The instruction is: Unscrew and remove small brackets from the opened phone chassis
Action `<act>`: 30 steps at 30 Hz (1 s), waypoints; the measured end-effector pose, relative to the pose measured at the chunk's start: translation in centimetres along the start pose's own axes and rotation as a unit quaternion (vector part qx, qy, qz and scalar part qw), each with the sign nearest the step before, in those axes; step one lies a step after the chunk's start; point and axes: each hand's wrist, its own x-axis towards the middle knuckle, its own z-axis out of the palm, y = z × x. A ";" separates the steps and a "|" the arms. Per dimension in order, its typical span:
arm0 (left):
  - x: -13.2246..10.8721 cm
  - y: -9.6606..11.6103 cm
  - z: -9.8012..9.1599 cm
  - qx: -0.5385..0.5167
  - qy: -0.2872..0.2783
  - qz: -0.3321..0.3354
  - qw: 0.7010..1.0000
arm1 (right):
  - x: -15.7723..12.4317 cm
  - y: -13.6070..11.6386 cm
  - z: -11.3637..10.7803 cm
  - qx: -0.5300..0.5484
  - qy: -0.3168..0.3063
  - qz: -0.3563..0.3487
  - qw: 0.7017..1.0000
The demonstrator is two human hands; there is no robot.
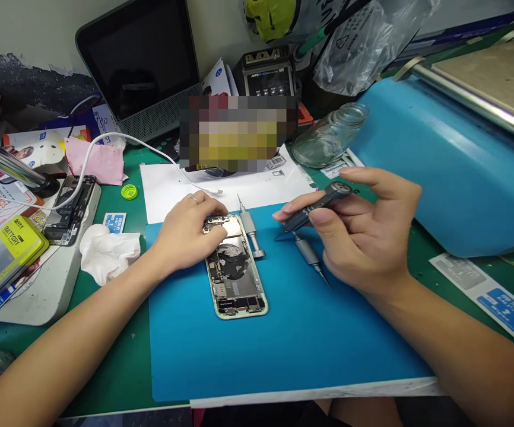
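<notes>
An opened smartphone [239, 284] lies on the blue mat [221, 362] with its battery space and circuit boards exposed. At its upper end is my left hand [194, 231], thumb across the inside and fingers curled at the top edge. My right hand [364, 231] holds a dark precision screwdriver [313, 207] at a slant, tip pointing down left, to the right of the phone. Two grey screwdrivers lie on the mat: one screwdriver [250, 228] along the phone's right edge, another screwdriver [307, 252] below my right hand.
Left of the mat are a crumpled tissue [110, 255], a second opened phone [70, 210] on a white stand and a yellow battery box [10, 255]. A white cable [139, 141] arches behind. A glass jar [330, 135] and blue machine [444, 166] stand at the right.
</notes>
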 end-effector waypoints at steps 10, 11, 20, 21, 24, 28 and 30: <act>0.0 0.0 -0.1 0.002 0.003 0.004 1.000 | -0.5 0.0 -0.8 -0.048 -0.081 0.007 0.996; 0.0 0.0 -0.1 0.002 0.002 0.003 1.000 | -0.5 0.0 -0.8 -0.055 -0.086 0.004 0.995; 0.0 0.0 0.1 -0.008 0.001 0.004 1.000 | -0.5 -0.5 -0.6 -0.063 -0.071 0.001 0.995; 0.0 0.0 0.1 -0.009 0.000 0.005 1.000 | -0.5 -0.6 -0.6 -0.064 -0.070 0.003 0.995; 0.0 0.0 0.1 -0.008 0.001 0.006 1.000 | -0.6 -0.5 -0.6 -0.068 -0.068 0.003 0.995; 0.1 0.0 0.1 -0.007 0.001 0.007 1.000 | -0.7 0.1 -0.6 -0.073 -0.062 0.010 0.995; 0.1 0.0 0.0 -0.005 0.001 0.009 1.000 | -0.7 0.3 -0.6 -0.073 -0.059 0.008 0.996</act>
